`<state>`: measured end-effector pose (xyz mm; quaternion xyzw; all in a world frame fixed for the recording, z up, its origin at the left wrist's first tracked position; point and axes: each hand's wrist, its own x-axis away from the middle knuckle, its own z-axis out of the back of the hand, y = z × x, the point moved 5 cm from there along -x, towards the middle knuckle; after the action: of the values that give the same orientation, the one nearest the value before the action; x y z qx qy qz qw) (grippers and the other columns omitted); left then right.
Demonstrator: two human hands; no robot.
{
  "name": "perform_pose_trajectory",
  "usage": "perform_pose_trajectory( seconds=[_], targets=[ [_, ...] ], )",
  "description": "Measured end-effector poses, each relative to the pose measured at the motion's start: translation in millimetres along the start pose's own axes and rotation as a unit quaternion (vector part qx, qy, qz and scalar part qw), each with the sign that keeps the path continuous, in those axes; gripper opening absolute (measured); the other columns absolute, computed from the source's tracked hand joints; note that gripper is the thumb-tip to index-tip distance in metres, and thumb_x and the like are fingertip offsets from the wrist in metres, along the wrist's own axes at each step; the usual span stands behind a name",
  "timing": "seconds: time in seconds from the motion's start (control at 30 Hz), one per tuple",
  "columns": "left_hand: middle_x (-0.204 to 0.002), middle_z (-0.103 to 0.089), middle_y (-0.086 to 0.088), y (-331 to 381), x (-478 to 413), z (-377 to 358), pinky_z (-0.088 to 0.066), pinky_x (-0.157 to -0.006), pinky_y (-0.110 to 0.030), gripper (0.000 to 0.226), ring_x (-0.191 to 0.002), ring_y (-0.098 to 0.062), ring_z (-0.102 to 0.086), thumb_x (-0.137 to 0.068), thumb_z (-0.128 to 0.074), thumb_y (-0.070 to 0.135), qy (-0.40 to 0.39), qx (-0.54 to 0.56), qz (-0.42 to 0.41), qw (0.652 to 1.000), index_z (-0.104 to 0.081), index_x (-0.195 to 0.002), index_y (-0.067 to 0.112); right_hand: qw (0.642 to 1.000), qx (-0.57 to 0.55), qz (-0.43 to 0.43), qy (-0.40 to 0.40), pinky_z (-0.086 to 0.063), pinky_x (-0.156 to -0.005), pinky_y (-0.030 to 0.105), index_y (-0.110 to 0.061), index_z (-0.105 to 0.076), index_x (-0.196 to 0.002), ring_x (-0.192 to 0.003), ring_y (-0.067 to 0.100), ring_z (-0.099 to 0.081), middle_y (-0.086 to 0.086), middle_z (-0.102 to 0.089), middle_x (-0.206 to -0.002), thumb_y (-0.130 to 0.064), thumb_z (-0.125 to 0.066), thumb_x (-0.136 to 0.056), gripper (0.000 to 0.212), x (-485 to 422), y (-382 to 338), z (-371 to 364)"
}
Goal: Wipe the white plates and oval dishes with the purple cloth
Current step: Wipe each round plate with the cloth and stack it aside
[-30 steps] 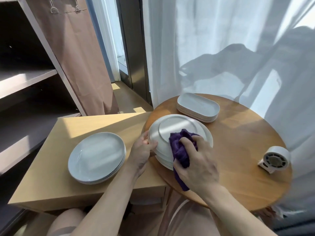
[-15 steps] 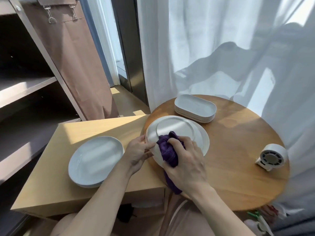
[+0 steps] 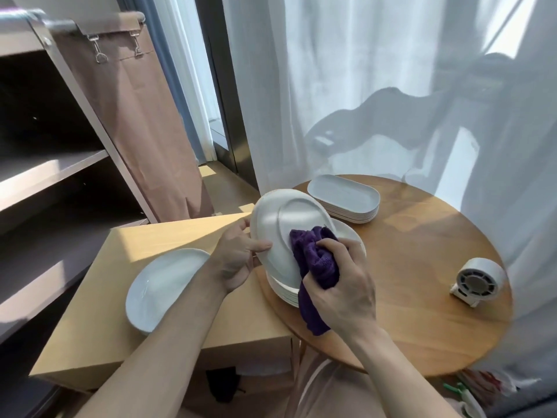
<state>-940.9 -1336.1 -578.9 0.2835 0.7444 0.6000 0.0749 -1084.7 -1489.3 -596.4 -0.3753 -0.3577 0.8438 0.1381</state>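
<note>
Above the stack, plate now tilted, left hand gripping, cloth against it

On your round wooden bench, the stack of white oval dishes lies at the back, the stack of white round plates near-left, and the small white fan right. Left of it, apparently lower, the rectangular wooden bench carries the other white plates.

Bare round table lies open between oval dishes and fan.
</note>
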Motion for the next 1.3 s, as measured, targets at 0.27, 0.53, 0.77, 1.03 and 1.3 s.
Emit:
perform_pose_trajectory(
  seconds=[0.27, 0.53, 0.77, 1.03, 1.3],
  targets=[
    [-0.101, -0.077, -0.011, 45.3, 53.5, 19.1, -0.062, -0.074, -0.035, 0.045, -0.097, -0.030, -0.074, -0.089, -0.069, -0.008, 0.026, -0.169, -0.129, 0.977, -0.051, -0.118, 0.022, 0.999, -0.033, 0.041, -0.015, -0.055, -0.085, 0.044, -0.024, -0.066, -0.120, -0.103, 0.019, -0.059, -0.007, -0.056, -0.121, -0.036, -0.066, -0.074, 0.048, 1.5, -12.3, -10.0],
    [-0.095, -0.074, 0.017, 62.7, 107.4, 47.5, -0.055, -0.077, -0.017, 0.048, -0.091, -0.008, -0.071, -0.083, -0.075, -0.005, 0.091, -0.446, -0.290, 0.842, -0.067, -0.111, 0.033, 0.996, -0.037, 0.064, -0.057, -0.053, -0.088, 0.050, -0.020, -0.067, -0.120, -0.105, 0.025, -0.058, -0.005, -0.054, -0.121, -0.039, -0.064, -0.074, 0.050, 12.6, -27.7, -18.5],
    [-0.066, -0.068, 0.001, 20.2, 112.3, 91.3, -0.028, -0.050, -0.019, 0.067, -0.057, -0.021, -0.059, -0.065, -0.075, -0.018, 0.115, -0.678, -0.317, 0.653, -0.060, -0.116, 0.023, 0.988, -0.019, 0.105, -0.110, -0.054, -0.085, 0.050, -0.015, -0.070, -0.119, -0.101, 0.030, -0.059, 0.004, -0.060, -0.118, -0.028, -0.076, -0.069, 0.052, 29.5, -44.8, -34.6],
    [-0.089, -0.071, -0.004, -30.8, 92.9, 136.8, -0.036, -0.059, -0.032, 0.057, -0.078, -0.035, -0.065, -0.073, -0.057, -0.006, 0.111, -0.750, -0.140, 0.637, -0.060, -0.124, 0.020, 0.982, -0.023, 0.119, -0.143, -0.053, -0.085, 0.050, -0.015, -0.070, -0.118, -0.100, 0.033, -0.060, 0.005, -0.061, -0.117, -0.026, -0.075, -0.067, 0.053, 39.7, -52.5, -42.9],
    [-0.087, -0.066, 0.001, -56.9, 78.3, 149.1, -0.037, -0.055, -0.034, 0.054, -0.073, -0.027, -0.057, -0.073, -0.051, -0.006, 0.078, -0.782, -0.061, 0.615, -0.054, -0.117, 0.025, 0.983, -0.019, 0.103, -0.147, -0.053, -0.085, 0.049, -0.016, -0.070, -0.119, -0.101, 0.030, -0.059, 0.005, -0.061, -0.117, -0.027, -0.076, -0.068, 0.052, 37.2, -48.0, -41.0]
  ],
)
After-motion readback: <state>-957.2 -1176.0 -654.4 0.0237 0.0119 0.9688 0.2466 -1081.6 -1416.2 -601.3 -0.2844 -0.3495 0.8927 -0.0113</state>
